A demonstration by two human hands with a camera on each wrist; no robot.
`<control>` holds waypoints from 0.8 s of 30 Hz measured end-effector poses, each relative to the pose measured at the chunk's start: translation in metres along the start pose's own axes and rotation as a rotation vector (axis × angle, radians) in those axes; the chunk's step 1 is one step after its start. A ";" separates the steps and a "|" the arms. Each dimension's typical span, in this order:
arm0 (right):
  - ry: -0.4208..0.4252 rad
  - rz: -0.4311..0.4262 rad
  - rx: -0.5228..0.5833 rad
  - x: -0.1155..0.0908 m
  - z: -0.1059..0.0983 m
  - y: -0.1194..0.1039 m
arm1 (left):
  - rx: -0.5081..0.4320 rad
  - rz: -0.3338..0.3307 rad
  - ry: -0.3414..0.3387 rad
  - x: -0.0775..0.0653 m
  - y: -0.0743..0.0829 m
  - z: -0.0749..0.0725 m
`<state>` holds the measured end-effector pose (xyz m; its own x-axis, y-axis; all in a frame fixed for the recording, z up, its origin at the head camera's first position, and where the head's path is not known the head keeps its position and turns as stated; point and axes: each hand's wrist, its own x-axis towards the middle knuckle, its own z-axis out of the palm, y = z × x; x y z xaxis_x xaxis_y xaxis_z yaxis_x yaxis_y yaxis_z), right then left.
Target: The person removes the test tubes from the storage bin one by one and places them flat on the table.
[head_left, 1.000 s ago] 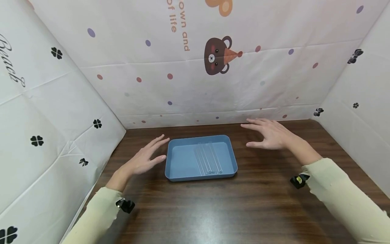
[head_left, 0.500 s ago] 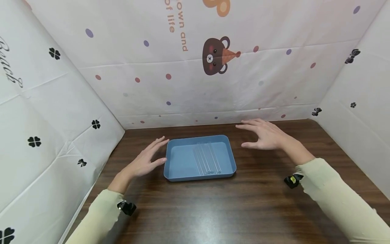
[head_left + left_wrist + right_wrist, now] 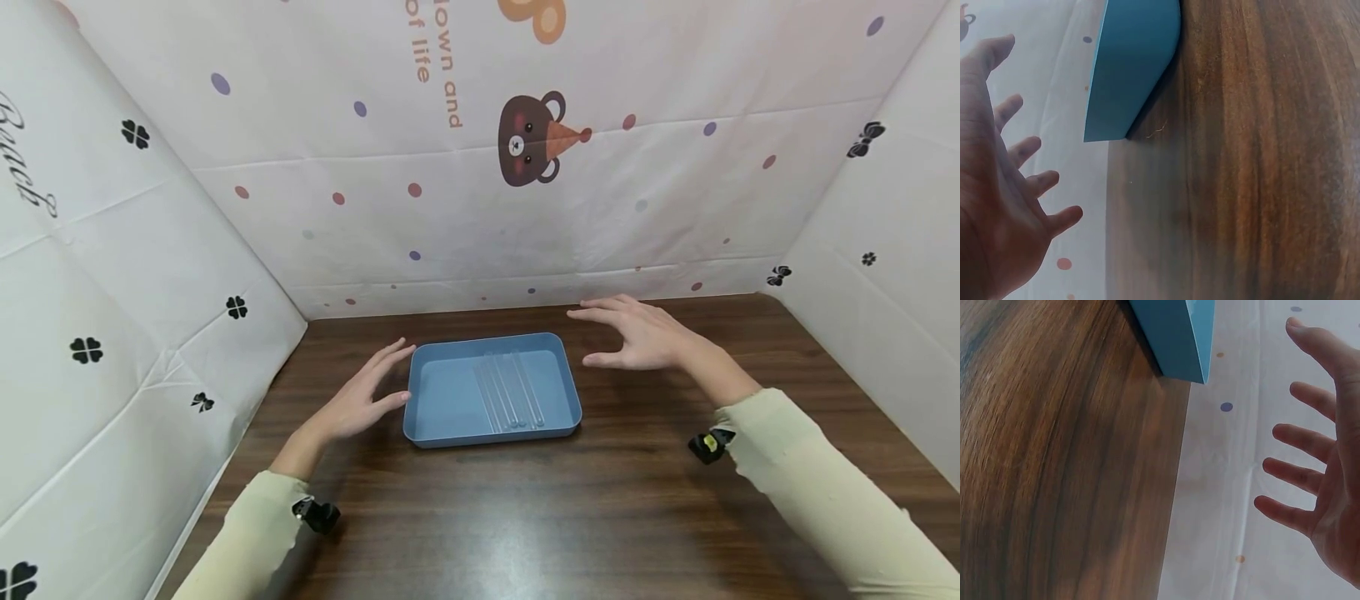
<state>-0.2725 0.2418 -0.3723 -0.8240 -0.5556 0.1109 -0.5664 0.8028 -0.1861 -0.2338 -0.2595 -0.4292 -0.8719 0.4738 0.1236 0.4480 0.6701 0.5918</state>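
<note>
A shallow blue tray (image 3: pixel 446 404) lies on the dark wooden table, its outer wall (image 3: pixel 1129 69) also showing in the left wrist view. Inside it, right of the middle, several thin clear tubes (image 3: pixel 513 392) lie side by side, their near ends rounded. My left hand (image 3: pixel 352 404) hovers at the tray's left side, fingers spread and holding nothing; whether a fingertip touches the rim I cannot tell. Off the tray's right side, my right hand (image 3: pixel 641 337) is raised above the table with fingers spread, apart from the tray. The right wrist view shows its palm (image 3: pixel 1341 487) bare.
A white printed sheet (image 3: pixel 360 233) rises behind the table's far edge, and similar white sheets stand at left and right. Brown wood tabletop (image 3: pixel 510 517) extends in front of the tray. Small black cameras (image 3: pixel 318 514) are strapped at both wrists.
My right hand has moved left, closer to the tray. The left hand has barely shifted. The tray and the tubes have stayed in place.
</note>
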 end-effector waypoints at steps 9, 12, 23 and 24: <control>-0.006 -0.028 0.014 0.007 0.004 -0.008 | -0.056 -0.006 -0.003 -0.002 -0.007 0.005; -0.003 -0.031 0.012 0.009 0.004 -0.009 | -0.060 -0.009 -0.015 -0.003 -0.010 0.009; -0.004 -0.052 0.028 0.015 0.008 -0.017 | -0.023 -0.026 -0.051 -0.006 -0.017 0.018; -0.004 -0.056 0.031 0.016 0.009 -0.017 | -0.022 -0.023 -0.053 -0.007 -0.018 0.018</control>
<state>-0.2754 0.2171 -0.3761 -0.7909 -0.6005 0.1179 -0.6109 0.7633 -0.2099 -0.2324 -0.2643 -0.4549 -0.8699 0.4886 0.0675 0.4231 0.6688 0.6113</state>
